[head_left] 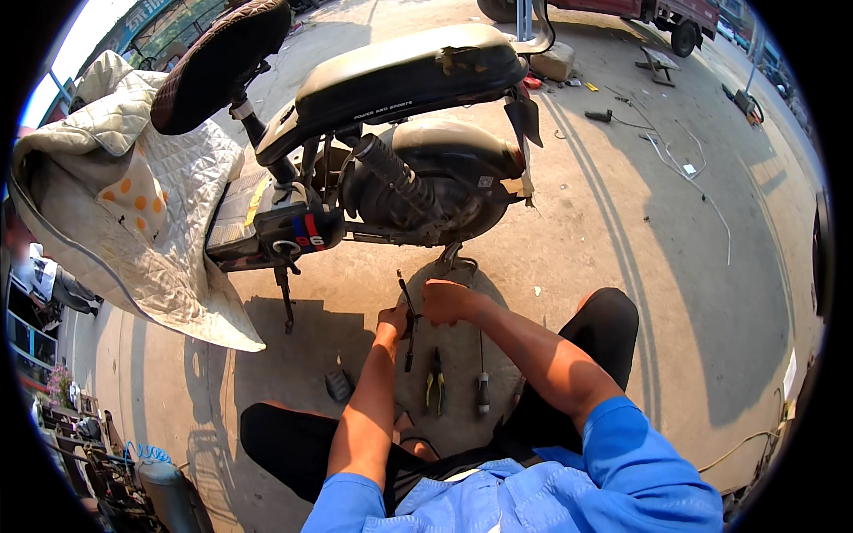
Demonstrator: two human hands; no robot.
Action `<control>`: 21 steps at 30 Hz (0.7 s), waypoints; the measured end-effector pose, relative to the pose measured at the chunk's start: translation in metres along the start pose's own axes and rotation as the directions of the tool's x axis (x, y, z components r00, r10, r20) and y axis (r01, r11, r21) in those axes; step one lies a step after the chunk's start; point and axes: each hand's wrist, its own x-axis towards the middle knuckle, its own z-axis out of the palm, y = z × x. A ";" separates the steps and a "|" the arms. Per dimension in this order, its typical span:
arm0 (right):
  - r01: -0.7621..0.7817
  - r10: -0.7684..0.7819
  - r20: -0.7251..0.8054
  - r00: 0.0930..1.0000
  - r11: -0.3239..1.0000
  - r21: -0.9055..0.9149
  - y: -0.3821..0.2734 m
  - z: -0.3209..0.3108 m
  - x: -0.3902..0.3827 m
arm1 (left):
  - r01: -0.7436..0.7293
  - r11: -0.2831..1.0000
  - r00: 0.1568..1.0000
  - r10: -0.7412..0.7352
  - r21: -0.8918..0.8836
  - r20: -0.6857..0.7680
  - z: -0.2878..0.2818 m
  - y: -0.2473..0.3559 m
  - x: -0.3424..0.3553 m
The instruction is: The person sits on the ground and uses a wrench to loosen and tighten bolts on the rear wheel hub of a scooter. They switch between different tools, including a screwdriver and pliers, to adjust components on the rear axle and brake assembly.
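Observation:
My left hand (394, 322) is closed around a thin black cable-like piece (410, 342), its lower end hanging toward the ground and its upper end sticking out above my fingers. My right hand (447, 302) is closed too, its knuckles close beside that piece; whatever is in its fingers is hidden. On the ground below my hands lie pliers (440, 393) with yellow and black handles. To their right lies a screwdriver (483, 395) with a grey handle and a long thin shaft. Ahead stands a dusty electric scooter (409, 84) with its rear wheel (462, 200) facing me.
A quilted cream cover (178, 266) drapes the scooter's front at left. Its kickstand (287, 306) reaches the ground. A dark grey lump (338, 385) lies left of my left forearm. Loose wires (702, 191) and a small stool (657, 64) are at far right. A tank (166, 489) stands lower left.

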 end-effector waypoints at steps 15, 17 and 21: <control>-0.101 0.111 0.070 0.991 0.987 -0.127 0.039 0.008 -0.012 | -0.051 0.978 0.943 -0.019 0.201 0.333 0.009 0.036 -0.085; -0.114 0.129 0.080 0.988 0.980 -0.165 0.039 0.007 -0.017 | -0.052 0.982 0.939 -0.014 0.182 0.344 0.009 0.042 -0.089; -0.142 0.176 0.124 0.977 0.960 -0.243 0.045 0.015 -0.026 | -0.080 0.978 0.938 0.009 0.192 0.346 0.011 0.050 -0.097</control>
